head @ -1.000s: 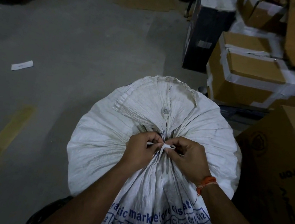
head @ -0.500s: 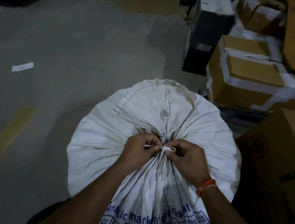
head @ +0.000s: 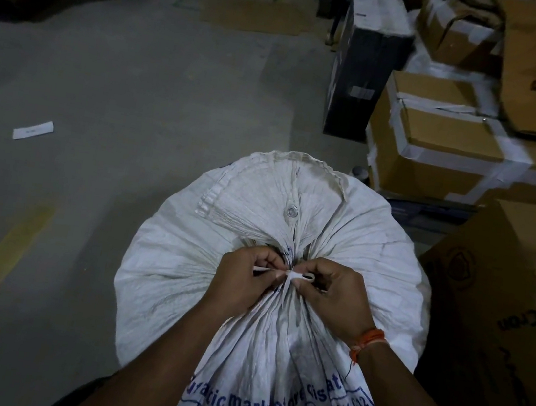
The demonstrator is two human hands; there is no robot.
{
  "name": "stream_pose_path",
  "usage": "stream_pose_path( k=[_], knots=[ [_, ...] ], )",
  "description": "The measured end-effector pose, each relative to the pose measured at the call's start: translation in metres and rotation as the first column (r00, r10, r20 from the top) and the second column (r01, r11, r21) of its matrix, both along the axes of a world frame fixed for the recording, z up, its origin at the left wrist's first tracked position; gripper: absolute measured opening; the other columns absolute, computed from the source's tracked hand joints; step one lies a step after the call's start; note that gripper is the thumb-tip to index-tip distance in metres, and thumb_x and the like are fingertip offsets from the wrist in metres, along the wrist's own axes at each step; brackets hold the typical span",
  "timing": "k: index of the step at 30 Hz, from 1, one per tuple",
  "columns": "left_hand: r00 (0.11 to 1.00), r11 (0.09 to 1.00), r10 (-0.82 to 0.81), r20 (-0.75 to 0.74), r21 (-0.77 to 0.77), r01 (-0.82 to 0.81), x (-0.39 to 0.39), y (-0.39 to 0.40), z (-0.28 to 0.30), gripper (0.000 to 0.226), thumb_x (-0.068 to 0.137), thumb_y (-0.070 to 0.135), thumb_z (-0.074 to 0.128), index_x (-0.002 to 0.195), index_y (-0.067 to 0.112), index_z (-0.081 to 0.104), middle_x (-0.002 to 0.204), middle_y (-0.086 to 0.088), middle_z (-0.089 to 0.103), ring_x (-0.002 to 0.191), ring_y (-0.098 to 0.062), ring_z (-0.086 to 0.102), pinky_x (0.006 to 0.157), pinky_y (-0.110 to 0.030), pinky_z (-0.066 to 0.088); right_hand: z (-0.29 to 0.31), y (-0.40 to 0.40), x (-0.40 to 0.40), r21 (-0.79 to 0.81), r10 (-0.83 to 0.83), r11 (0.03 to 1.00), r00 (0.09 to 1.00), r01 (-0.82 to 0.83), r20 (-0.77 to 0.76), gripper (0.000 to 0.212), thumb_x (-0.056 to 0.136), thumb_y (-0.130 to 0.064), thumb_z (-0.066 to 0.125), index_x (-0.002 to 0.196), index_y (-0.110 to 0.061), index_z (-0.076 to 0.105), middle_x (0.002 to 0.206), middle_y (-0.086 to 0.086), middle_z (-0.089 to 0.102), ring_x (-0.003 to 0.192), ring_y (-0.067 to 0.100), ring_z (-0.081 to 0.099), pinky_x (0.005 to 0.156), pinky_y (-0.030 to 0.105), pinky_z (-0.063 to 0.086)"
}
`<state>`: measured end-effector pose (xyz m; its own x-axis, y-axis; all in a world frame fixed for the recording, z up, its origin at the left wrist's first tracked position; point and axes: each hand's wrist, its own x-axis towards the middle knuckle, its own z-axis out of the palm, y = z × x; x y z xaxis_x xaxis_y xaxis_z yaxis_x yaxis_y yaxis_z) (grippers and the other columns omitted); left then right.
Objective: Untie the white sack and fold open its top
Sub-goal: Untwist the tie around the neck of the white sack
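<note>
Since half a second ago the white tie (head: pixel 294 275) at the sack's neck has been drawn out further: a strand now stretches left from the knot and a small loop shows on the right. The left hand (head: pixel 243 283) pinches the left strand between closed fingertips; the right hand (head: pixel 337 298), an orange thread band (head: pixel 367 342) on its wrist, pinches the loop. The white sack (head: pixel 373 252) stands full in the near middle of the concrete floor (head: pixel 119 96), its gathered top fanned out on the far side and still tied; what it holds is hidden. On the right, taped cardboard boxes (head: pixel 440 141) are stacked shut, contents unseen. A paper slip (head: pixel 33 130) lies far left.
</note>
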<state>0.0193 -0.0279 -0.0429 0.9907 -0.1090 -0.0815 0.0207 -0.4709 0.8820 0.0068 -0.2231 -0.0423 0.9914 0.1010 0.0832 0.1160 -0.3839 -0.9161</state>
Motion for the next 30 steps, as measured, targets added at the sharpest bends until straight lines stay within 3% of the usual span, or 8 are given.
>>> stream_pose_path(
  k=[6,11,22,30],
  knots=[
    [1.0,1.0,0.011,0.022,0.008,-0.011,-0.001,-0.005,0.0,0.008,0.087,0.012,0.077,0.086,0.019,0.08,0.08,0.01,0.078,0.077,0.002,0.07,0.072,-0.007,0.049,-0.002,0.0,0.001,-0.02,0.0,1.0,1.0,0.0,0.014,0.013,0.08,-0.008,0.081,0.09,-0.016,0.078,0.086,-0.005,0.078,0.082,0.009,0.073,0.077,0.026,0.06],
    [0.999,1.0,0.029,0.031,0.005,-0.029,-0.002,-0.011,-0.004,0.008,0.087,0.013,0.077,0.087,0.02,0.08,0.083,0.01,0.079,0.081,-0.001,0.073,0.079,-0.02,0.058,-0.002,0.0,0.001,-0.017,0.003,1.0,1.0,-0.003,0.014,0.013,0.081,-0.008,0.08,0.089,-0.018,0.078,0.084,-0.004,0.077,0.081,0.008,0.073,0.075,0.025,0.059],
    [1.0,0.998,0.009,0.02,0.056,-0.011,0.001,0.001,-0.001,0.007,0.083,0.019,0.081,0.086,0.026,0.08,0.08,0.013,0.078,0.077,0.0,0.07,0.076,-0.019,0.053,0.0,0.0,0.0,-0.015,-0.008,1.0,1.0,0.008,0.016,0.015,0.079,-0.006,0.081,0.088,-0.017,0.079,0.084,-0.006,0.077,0.081,0.006,0.072,0.073,0.016,0.055],
    [0.999,0.999,0.034,0.029,0.012,-0.034,-0.002,-0.008,-0.006,0.008,0.084,0.018,0.08,0.085,0.026,0.079,0.082,0.015,0.079,0.08,0.001,0.073,0.083,-0.034,0.061,0.0,0.0,-0.001,-0.002,-0.008,1.0,1.0,0.008,0.009,0.014,0.08,-0.007,0.081,0.089,-0.018,0.079,0.085,-0.006,0.077,0.081,0.007,0.072,0.074,0.019,0.057]
  ],
)
